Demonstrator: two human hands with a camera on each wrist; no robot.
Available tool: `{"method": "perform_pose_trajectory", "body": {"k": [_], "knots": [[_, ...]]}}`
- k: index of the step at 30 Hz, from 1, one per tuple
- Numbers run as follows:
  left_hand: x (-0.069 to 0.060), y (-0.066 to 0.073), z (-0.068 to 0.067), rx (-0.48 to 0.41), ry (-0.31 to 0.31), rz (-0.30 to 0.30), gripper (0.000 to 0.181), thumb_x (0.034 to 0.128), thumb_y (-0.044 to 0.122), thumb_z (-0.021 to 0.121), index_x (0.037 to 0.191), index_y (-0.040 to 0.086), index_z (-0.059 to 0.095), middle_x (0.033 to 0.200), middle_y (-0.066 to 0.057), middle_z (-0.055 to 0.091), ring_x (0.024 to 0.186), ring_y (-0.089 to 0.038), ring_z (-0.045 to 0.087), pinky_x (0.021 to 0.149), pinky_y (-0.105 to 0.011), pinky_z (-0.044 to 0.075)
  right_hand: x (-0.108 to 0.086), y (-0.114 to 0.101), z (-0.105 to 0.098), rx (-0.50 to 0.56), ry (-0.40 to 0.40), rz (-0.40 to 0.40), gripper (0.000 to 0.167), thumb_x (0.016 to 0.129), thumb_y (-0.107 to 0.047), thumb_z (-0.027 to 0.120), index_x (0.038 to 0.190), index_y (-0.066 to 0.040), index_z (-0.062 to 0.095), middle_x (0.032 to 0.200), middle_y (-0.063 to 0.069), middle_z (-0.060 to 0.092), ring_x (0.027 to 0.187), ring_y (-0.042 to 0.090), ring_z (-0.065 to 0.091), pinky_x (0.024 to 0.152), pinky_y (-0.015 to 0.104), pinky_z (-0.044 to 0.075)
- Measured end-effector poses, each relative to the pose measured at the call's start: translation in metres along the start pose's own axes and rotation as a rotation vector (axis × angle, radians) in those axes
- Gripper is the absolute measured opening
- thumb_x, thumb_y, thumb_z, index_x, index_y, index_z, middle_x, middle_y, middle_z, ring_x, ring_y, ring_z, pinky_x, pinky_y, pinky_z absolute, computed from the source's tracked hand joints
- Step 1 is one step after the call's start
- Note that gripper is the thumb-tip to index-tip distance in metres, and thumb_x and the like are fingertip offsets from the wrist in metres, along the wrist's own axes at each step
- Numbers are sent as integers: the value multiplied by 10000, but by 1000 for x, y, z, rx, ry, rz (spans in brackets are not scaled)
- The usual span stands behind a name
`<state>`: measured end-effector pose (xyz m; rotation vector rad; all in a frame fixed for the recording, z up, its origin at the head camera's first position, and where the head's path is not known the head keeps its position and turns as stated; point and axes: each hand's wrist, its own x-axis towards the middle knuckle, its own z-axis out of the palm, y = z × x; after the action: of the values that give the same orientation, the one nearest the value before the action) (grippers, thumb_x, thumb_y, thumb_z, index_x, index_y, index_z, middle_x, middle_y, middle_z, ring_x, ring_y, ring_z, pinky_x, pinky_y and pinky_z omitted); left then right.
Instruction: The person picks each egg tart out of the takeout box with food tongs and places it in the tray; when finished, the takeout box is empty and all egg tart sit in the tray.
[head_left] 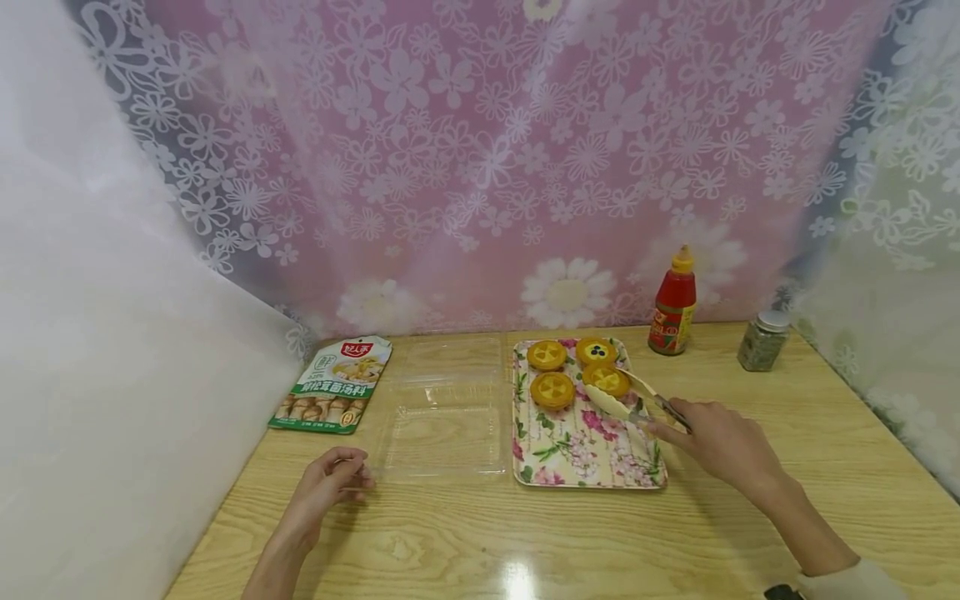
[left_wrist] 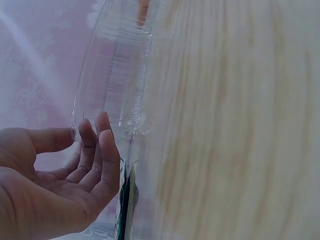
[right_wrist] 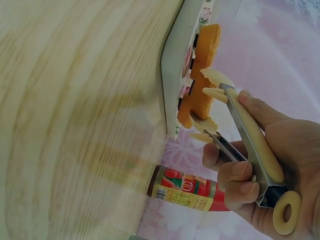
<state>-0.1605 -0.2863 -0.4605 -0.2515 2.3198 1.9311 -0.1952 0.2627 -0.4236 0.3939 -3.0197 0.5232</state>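
My right hand (head_left: 727, 442) grips a pair of tongs (right_wrist: 252, 132) with beige scalloped tips. The tips stand on either side of an egg tart (head_left: 609, 380) at the right of a flowered tray (head_left: 555, 475); whether it is lifted I cannot tell. Also on the tray are two more tarts with a star-like pattern, a left-rear tart (head_left: 547, 355) and a front-left tart (head_left: 552, 390), and a tart with dark berries (head_left: 597, 350). My left hand (left_wrist: 65, 185) pinches the rim of an open clear plastic box (head_left: 442, 442) at its near left corner, between thumb and fingers.
Left of the box lies a green and white soup-seasoning pouch (head_left: 333, 385). A red sauce bottle (head_left: 673, 304) with a yellow cap stands behind the tray's right side. Farther right is a small lidded jar (head_left: 763, 342). A flowered curtain (head_left: 480, 167) hangs behind the wooden table (head_left: 450, 542).
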Motion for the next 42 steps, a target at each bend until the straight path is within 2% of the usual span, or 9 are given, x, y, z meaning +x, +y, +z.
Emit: {"method": "perform_pose_trajectory", "body": {"k": [8, 11, 15, 17, 20, 28, 31, 37, 42], "knots": [[0, -1, 0, -7, 0, -6, 386, 1097, 211, 559, 1364, -66, 529, 1057, -142, 700, 990, -293, 729, 837, -390, 616, 2, 0, 2, -18, -40, 20, 701, 995, -583, 624, 1281, 57, 655, 818, 63, 679, 602, 164, 555, 464, 330, 368], [0, -1, 0, -8, -1, -4, 385, 1096, 212, 561, 1362, -64, 530, 1055, -143, 700, 986, -291, 729, 835, -389, 617, 3, -1, 3, -21, -36, 16, 642, 993, -567, 638, 1216, 34, 678, 752, 32, 624, 589, 154, 522, 468, 321, 336], [0, 0, 0, -5, -5, -1, 386, 1095, 215, 564, 1360, -65, 531, 1057, -149, 702, 985, -297, 729, 835, -391, 617, 3, -2, 5, -15, -23, 15, 512, 986, -528, 666, 1089, -27, 680, 654, -13, 435, 561, 151, 418, 478, 312, 264], [0, 0, 0, -2, -5, -1, 384, 1095, 213, 564, 1359, -65, 531, 1057, -151, 703, 987, -301, 729, 835, -392, 617, 3, -3, 6, -15, -15, 10, 492, 985, -525, 666, 1063, -39, 676, 654, -18, 420, 561, 150, 410, 478, 311, 259], [0, 1, 1, 3, -2, -2, 381, 1095, 211, 563, 1357, -64, 534, 1060, -155, 704, 989, -307, 731, 834, -395, 617, 3, -2, 6, -18, -15, 10, 483, 984, -535, 662, 1030, -54, 669, 658, -11, 438, 565, 155, 421, 479, 312, 269], [1, 0, 1, 6, 4, -4, 373, 1096, 205, 559, 1353, -64, 538, 1063, -156, 705, 994, -316, 730, 834, -398, 616, 4, -1, 5, -24, -32, 11, 573, 986, -557, 647, 1122, -1, 683, 722, -13, 555, 599, 166, 487, 477, 324, 320], [1, -1, 1, 8, 3, -3, 373, 1095, 208, 560, 1353, -62, 538, 1062, -151, 704, 994, -313, 729, 833, -395, 617, 4, -1, 6, -26, -27, 14, 563, 981, -569, 648, 1086, -17, 680, 692, -14, 507, 587, 163, 465, 475, 322, 303], [1, 0, 0, 11, -4, 1, 379, 1095, 215, 564, 1354, -60, 539, 1069, -150, 703, 1004, -317, 729, 831, -394, 616, 3, -3, 7, -28, -15, 28, 449, 963, -555, 681, 879, -121, 602, 644, -28, 361, 545, 144, 377, 476, 305, 252], [1, 0, 0, 9, -7, 1, 386, 1094, 222, 566, 1358, -59, 537, 1070, -147, 700, 1007, -316, 728, 832, -396, 615, 3, -3, 4, -27, -20, 38, 485, 954, -586, 675, 902, -108, 610, 654, -26, 353, 558, 150, 389, 476, 311, 260]]}}
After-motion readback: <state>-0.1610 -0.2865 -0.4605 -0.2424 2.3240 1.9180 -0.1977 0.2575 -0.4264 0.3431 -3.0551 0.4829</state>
